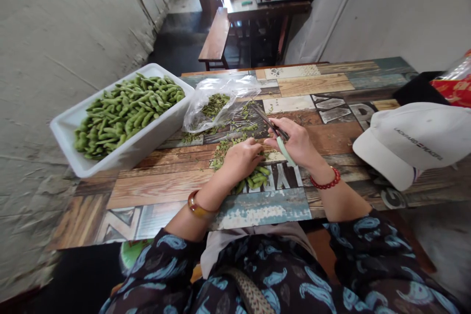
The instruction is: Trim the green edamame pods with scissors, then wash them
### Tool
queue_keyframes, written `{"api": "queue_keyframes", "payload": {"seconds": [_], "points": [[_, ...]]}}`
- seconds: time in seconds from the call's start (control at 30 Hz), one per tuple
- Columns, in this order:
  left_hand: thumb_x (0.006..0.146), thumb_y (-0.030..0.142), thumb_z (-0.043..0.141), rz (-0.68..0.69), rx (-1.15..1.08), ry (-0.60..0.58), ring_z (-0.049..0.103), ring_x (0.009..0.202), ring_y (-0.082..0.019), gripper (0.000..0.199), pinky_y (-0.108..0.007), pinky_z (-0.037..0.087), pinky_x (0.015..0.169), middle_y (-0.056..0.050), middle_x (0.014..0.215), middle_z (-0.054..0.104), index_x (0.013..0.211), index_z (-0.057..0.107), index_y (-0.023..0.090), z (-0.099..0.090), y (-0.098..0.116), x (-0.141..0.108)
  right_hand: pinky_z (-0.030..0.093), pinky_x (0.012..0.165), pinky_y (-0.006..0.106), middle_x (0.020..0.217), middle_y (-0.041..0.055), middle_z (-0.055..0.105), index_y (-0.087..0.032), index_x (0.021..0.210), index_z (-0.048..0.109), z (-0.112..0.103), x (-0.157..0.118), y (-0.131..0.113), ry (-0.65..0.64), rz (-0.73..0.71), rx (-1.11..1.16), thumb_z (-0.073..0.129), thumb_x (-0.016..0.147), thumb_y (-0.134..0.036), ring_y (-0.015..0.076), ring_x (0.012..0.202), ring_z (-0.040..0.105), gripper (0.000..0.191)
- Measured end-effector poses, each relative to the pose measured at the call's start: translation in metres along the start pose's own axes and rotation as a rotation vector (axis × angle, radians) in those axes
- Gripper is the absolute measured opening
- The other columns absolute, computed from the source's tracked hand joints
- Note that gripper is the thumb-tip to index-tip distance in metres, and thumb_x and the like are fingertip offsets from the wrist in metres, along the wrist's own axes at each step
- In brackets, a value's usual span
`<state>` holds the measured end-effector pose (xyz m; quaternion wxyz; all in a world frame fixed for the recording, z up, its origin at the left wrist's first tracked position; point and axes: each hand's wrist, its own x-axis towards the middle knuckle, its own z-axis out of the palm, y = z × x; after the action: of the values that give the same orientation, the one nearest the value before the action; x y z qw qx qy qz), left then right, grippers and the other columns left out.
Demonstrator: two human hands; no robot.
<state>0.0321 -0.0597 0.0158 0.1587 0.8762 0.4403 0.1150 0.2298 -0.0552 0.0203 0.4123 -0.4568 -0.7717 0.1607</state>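
My right hand is closed round a pair of scissors with a pale green handle, the dark blades pointing away from me. Beside it, my left hand is lowered over the table with its fingers curled together; what they hold, if anything, is hidden. A small heap of green soybean pods lies just in front of me, partly under the left hand. Around and beyond that hand, small green trimmings are scattered. Behind them rests a clear plastic bag with more trimmings inside.
On the left, a white tub stands heaped with soybean pods. A white cap sits at the right, near a red package. Past the patterned table are a wooden bench, another loaded table and a person's legs.
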Motion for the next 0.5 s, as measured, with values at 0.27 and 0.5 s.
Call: {"api": "queue_keyframes", "payload": {"seconds": [0.27, 0.5], "points": [[0.085, 0.014, 0.055, 0.02, -0.218, 0.078, 0.053, 0.074, -0.016, 0.013, -0.027, 0.037, 0.065, -0.004, 0.081, 0.058, 0.076, 0.062, 0.018, 0.002, -0.003, 0.005, 0.057, 0.078, 0.037, 0.099, 0.0083, 0.07, -0.02, 0.123, 0.062, 0.001, 0.0, 0.002, 0.014, -0.011, -0.01, 0.067, 0.088, -0.048, 0.0205, 0.079, 0.065, 0.045], [0.084, 0.023, 0.061, -0.08, -0.555, 0.259, 0.053, 0.072, -0.015, 0.011, -0.027, 0.04, 0.071, -0.001, 0.074, 0.059, 0.087, 0.069, 0.017, -0.013, -0.027, 0.003, 0.057, 0.081, 0.04, 0.1, 0.0082, 0.071, -0.02, 0.121, 0.065, -0.005, 0.002, 0.004, 0.059, 0.075, -0.011, 0.07, 0.086, -0.046, 0.0226, 0.084, 0.067, 0.044]]}}
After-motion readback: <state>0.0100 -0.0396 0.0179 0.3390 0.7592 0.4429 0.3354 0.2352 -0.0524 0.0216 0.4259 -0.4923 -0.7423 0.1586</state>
